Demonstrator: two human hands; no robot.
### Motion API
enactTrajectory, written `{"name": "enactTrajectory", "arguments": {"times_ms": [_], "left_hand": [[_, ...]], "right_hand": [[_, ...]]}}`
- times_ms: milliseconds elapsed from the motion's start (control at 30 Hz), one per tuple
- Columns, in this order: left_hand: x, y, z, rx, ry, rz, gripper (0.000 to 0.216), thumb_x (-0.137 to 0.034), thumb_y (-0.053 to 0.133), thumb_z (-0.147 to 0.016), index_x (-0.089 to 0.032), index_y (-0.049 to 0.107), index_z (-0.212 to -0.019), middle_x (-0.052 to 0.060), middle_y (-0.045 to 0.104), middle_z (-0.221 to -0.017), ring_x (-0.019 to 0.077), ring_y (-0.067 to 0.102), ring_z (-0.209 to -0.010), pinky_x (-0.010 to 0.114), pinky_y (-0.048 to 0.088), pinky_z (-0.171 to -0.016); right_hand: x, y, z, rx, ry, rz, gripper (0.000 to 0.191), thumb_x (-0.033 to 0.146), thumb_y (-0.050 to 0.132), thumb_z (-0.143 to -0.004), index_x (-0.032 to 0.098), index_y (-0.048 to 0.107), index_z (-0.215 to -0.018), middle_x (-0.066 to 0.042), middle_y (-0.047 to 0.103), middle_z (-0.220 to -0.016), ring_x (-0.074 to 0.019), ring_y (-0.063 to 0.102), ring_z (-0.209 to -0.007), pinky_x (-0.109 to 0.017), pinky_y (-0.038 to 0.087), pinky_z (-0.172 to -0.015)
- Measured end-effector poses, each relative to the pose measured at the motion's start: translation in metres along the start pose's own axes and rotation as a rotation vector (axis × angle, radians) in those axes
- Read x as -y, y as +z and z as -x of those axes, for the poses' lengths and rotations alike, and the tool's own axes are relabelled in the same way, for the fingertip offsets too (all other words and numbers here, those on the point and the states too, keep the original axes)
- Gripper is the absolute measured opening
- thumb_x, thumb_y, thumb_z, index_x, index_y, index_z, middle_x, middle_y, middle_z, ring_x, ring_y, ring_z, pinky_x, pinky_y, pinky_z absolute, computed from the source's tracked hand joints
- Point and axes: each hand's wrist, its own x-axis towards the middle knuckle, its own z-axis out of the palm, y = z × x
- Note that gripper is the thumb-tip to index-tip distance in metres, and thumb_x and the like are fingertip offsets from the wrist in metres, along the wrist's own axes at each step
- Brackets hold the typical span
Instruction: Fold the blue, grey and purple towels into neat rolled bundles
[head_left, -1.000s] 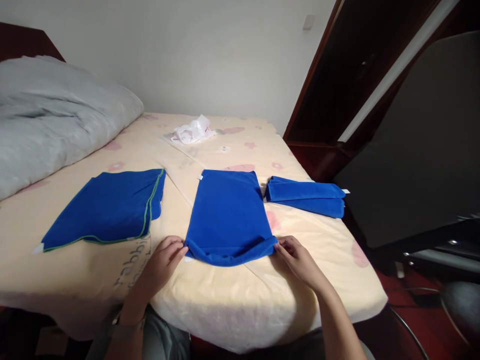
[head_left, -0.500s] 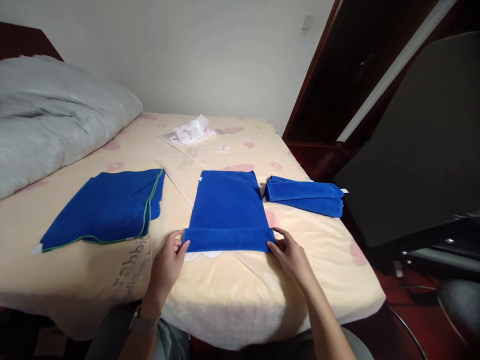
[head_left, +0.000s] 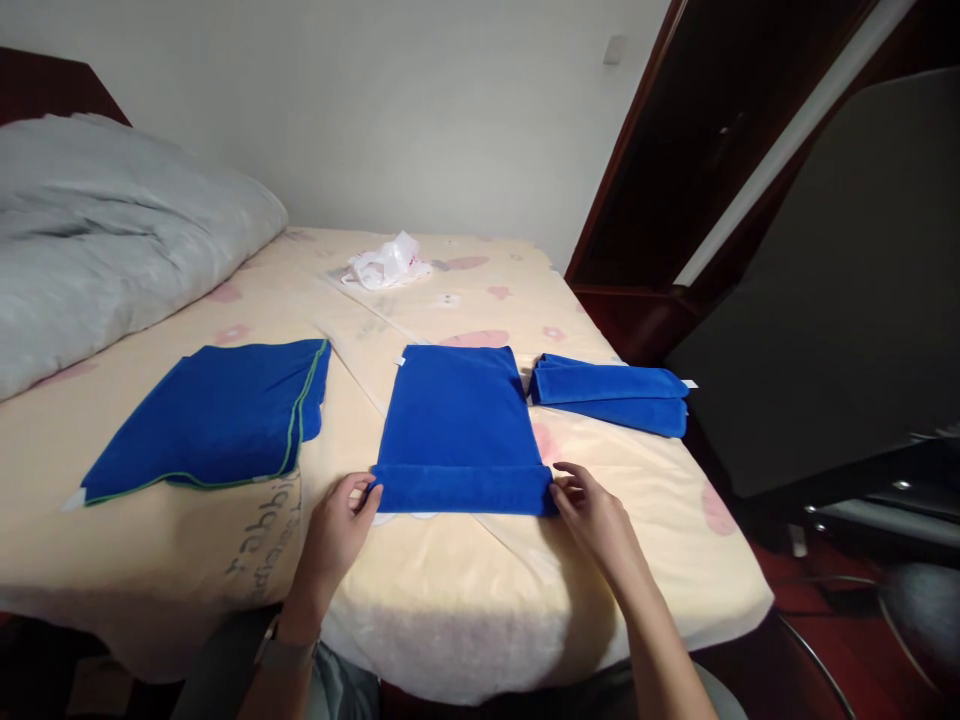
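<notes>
A blue towel (head_left: 459,410) lies flat on the bed before me, its near end folded over into a strip. My left hand (head_left: 346,515) pinches the left end of that strip between thumb and fingers. At the strip's right end, the thumb and fingers of my right hand (head_left: 592,510) grip the corner, with the index finger raised a little. To the left lies a blue towel with green edging (head_left: 217,415), spread in loose layers. On the right rests a blue towel folded into a narrow bundle (head_left: 611,393), with a white tag at its end.
The bed (head_left: 450,600) has a cream sheet with pink prints. A crumpled white plastic bag (head_left: 388,262) sits near the wall. A grey quilt (head_left: 127,240) is heaped at the far left. Beyond the bed's right edge stand dark furniture and a metal frame.
Both hands have shifted slightly toward me and to the right, with the folded strip drawn a little nearer. My right index finger has lifted off the strip's top corner.
</notes>
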Motion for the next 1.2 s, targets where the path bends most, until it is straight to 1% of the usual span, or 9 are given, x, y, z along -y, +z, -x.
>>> {"name": "enactTrajectory", "arguments": {"times_ms": [133,233,400,600,700,800,900,1000,1200], "left_hand": [[0.001,0.001,0.0,0.038,-0.048,0.116,0.039,-0.053,0.06,-0.083,-0.021,0.065,-0.103,0.007,0.073,-0.102,0.0214,0.072,-0.086,0.03,0.057,-0.076],[-0.001,0.003,-0.001,0.041,-0.073,0.205,0.043,-0.055,0.061,-0.08,-0.019,0.065,-0.102,0.008,0.072,-0.103,0.0213,0.072,-0.082,0.03,0.059,-0.072],[-0.006,0.001,0.0,0.086,-0.123,0.293,0.046,-0.056,0.062,-0.079,-0.018,0.061,-0.103,0.003,0.071,-0.079,0.0174,0.068,-0.057,0.03,0.057,-0.062],[-0.004,-0.01,0.004,0.118,-0.107,0.218,0.037,-0.051,0.061,-0.082,-0.018,0.064,-0.098,-0.003,0.061,-0.053,0.0157,0.06,-0.047,0.025,0.049,-0.049],[0.002,-0.011,0.002,0.153,-0.113,0.207,0.037,-0.05,0.058,-0.083,-0.017,0.067,-0.098,0.003,0.072,-0.076,0.0175,0.067,-0.058,0.028,0.055,-0.057],[0.009,-0.014,-0.003,0.17,-0.104,0.266,0.042,-0.049,0.054,-0.082,-0.017,0.07,-0.104,0.01,0.073,-0.107,0.0217,0.071,-0.079,0.033,0.06,-0.068],[0.013,-0.019,-0.006,0.234,-0.035,0.319,0.045,-0.045,0.058,-0.078,-0.017,0.069,-0.111,0.011,0.072,-0.113,0.0245,0.07,-0.096,0.036,0.06,-0.082],[0.012,-0.019,-0.006,0.281,0.031,0.319,0.047,-0.036,0.063,-0.074,-0.017,0.066,-0.117,0.011,0.07,-0.116,0.0248,0.068,-0.104,0.038,0.056,-0.093],[0.006,-0.009,-0.006,0.12,0.211,0.192,0.027,-0.033,0.056,-0.085,-0.02,0.069,-0.105,0.011,0.06,-0.123,0.0247,0.06,-0.116,0.035,0.054,-0.093]], "right_hand": [[0.0,0.006,-0.003,-0.004,0.101,-0.134,0.04,0.052,0.052,-0.089,0.024,0.058,-0.116,-0.008,0.073,-0.102,-0.0248,0.07,-0.093,-0.034,0.05,-0.079],[0.002,0.014,-0.003,0.018,0.127,-0.171,0.049,0.057,0.053,-0.088,0.023,0.051,-0.123,-0.008,0.073,-0.093,-0.0251,0.07,-0.084,-0.033,0.05,-0.073],[0.006,0.02,-0.001,0.022,0.069,-0.099,0.045,0.054,0.04,-0.094,0.025,0.042,-0.127,-0.002,0.069,-0.076,-0.0247,0.067,-0.07,-0.03,0.043,-0.061],[0.0,0.009,0.0,0.073,0.013,-0.038,0.031,0.049,0.041,-0.093,0.027,0.053,-0.111,0.003,0.06,-0.06,-0.0211,0.059,-0.056,-0.028,0.036,-0.056],[-0.003,0.005,0.0,0.104,0.006,-0.024,0.033,0.047,0.044,-0.093,0.03,0.055,-0.118,0.002,0.064,-0.065,-0.0211,0.061,-0.059,-0.029,0.04,-0.06],[0.0,-0.002,0.001,0.163,-0.008,-0.197,0.036,0.052,0.047,-0.092,0.025,0.065,-0.108,-0.003,0.071,-0.084,-0.0225,0.066,-0.076,-0.03,0.048,-0.069],[0.005,-0.013,0.005,0.316,-0.021,-0.518,0.048,0.051,0.061,-0.085,0.02,0.063,-0.121,-0.009,0.069,-0.114,-0.0245,0.065,-0.1,-0.032,0.053,-0.083],[0.004,-0.014,0.006,0.404,-0.047,-0.657,0.07,0.039,0.072,-0.077,0.022,0.047,-0.14,-0.009,0.064,-0.124,-0.0223,0.065,-0.099,-0.035,0.054,-0.088],[-0.01,0.017,-0.01,0.089,-0.11,-0.552,0.04,0.042,0.063,-0.08,0.018,0.068,-0.112,-0.011,0.064,-0.115,-0.0257,0.064,-0.101,-0.037,0.054,-0.085]]}}
